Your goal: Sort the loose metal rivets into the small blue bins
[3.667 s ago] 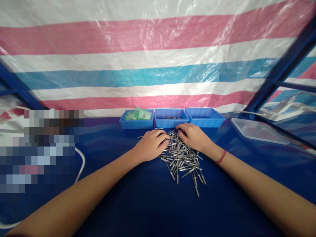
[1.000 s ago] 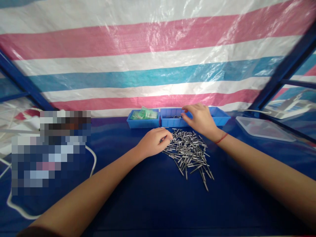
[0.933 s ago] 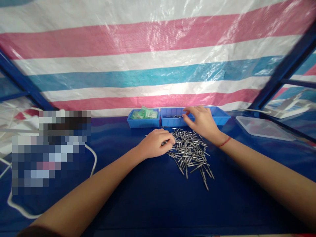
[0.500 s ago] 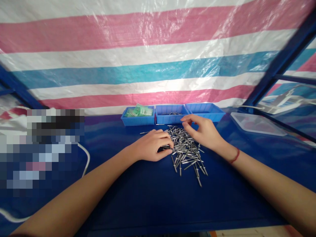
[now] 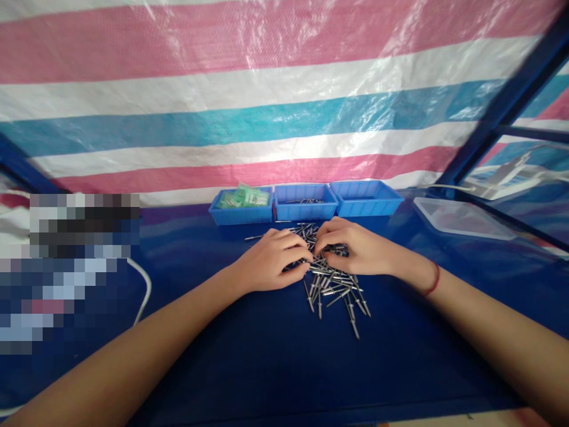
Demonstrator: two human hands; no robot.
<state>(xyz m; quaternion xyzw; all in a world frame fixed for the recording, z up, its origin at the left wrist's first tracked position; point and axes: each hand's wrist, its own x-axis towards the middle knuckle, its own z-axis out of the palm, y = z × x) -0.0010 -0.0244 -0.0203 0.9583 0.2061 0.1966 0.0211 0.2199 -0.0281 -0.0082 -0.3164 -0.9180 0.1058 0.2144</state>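
A loose pile of silvery metal rivets (image 5: pixel 335 281) lies on the dark blue table (image 5: pixel 267 356). My left hand (image 5: pixel 275 260) rests at the pile's left side, its fingers curled over some rivets; thumb and forefinger are apart. From the right, my right hand (image 5: pixel 355 246) reaches over the pile, fingers bent down and thumb apart from them, with rivets visible between. The fingertips of both hands almost meet. Behind the pile, the middle blue bin (image 5: pixel 306 212) holds a few rivets.
The left blue bin (image 5: pixel 242 216) contains green-and-clear packets (image 5: pixel 244 196). The right blue bin (image 5: pixel 368 206) stands beside the middle one. A clear plastic lid (image 5: pixel 462 218) lies at the right. White cable (image 5: pixel 144 290) runs at the left. Striped sheeting (image 5: pixel 249 127) hangs behind.
My right hand has moved down and left from near the bins onto the pile, close to my left hand. My left hand has barely moved. The view has shifted slightly.
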